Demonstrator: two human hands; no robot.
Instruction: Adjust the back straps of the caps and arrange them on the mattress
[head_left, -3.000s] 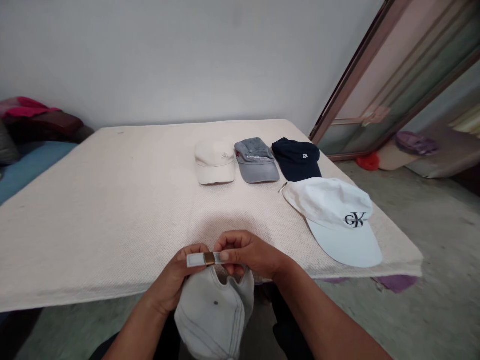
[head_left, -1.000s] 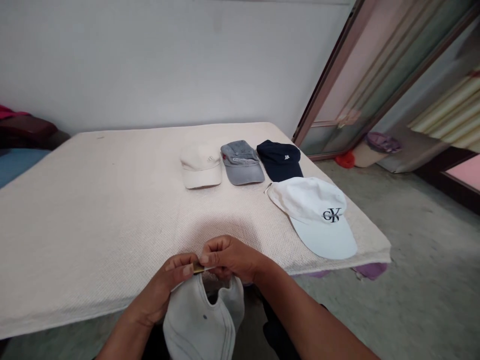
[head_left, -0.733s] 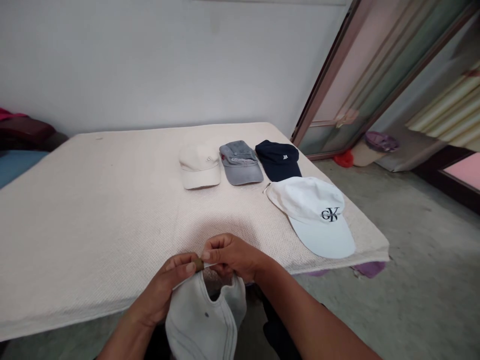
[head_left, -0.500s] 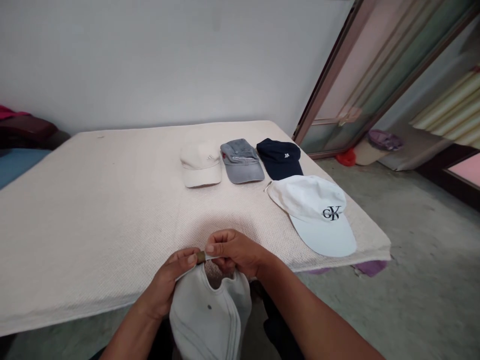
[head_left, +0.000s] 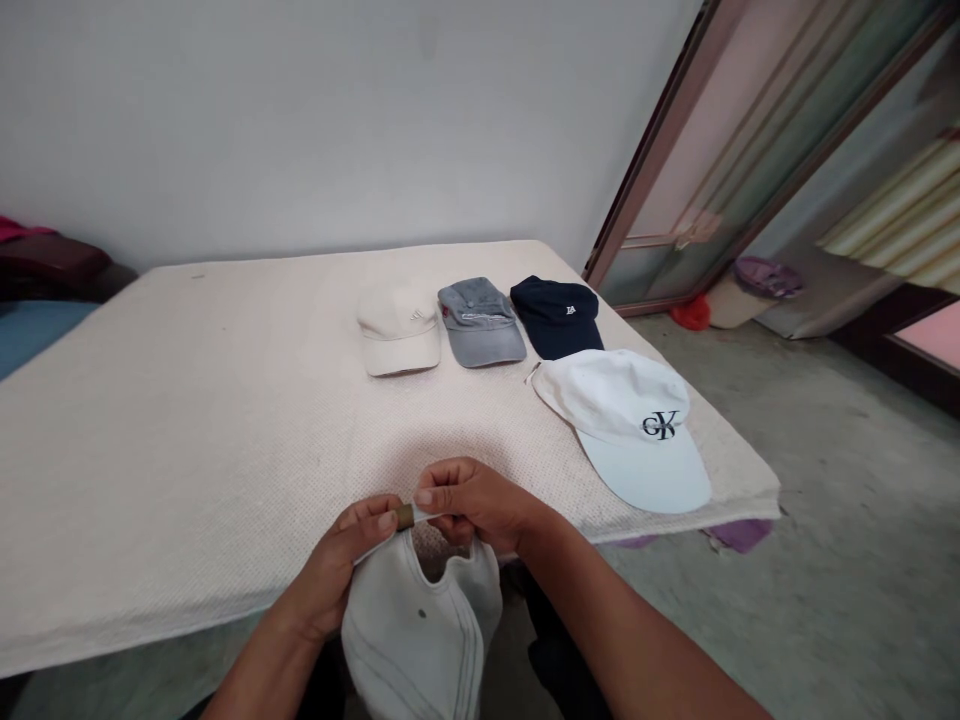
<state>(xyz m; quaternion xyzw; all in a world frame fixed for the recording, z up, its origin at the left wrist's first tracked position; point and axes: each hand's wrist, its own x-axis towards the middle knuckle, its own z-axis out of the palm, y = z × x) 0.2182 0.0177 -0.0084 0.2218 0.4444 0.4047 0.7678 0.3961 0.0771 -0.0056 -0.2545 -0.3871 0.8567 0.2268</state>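
Table (head_left: 225, 420): rectangular, under textured cream cloth; a white fabric cap with black letters (head_left: 622, 425) lies by its near right corner.
Pale grey, dark-stitched fabric cap (head_left: 405, 650): could drop if both pinches slacken; hangs at the table's near edge, back opening upward.
Left hand (head_left: 334, 570): fingers pinch the cap's narrow pale strap (head_left: 422, 514) beside a brass-coloured buckle (head_left: 405, 517).
Right hand (head_left: 484, 507): fingers pinch the strap across from it.
Buckle: the strap might bunch there if pulled askew.
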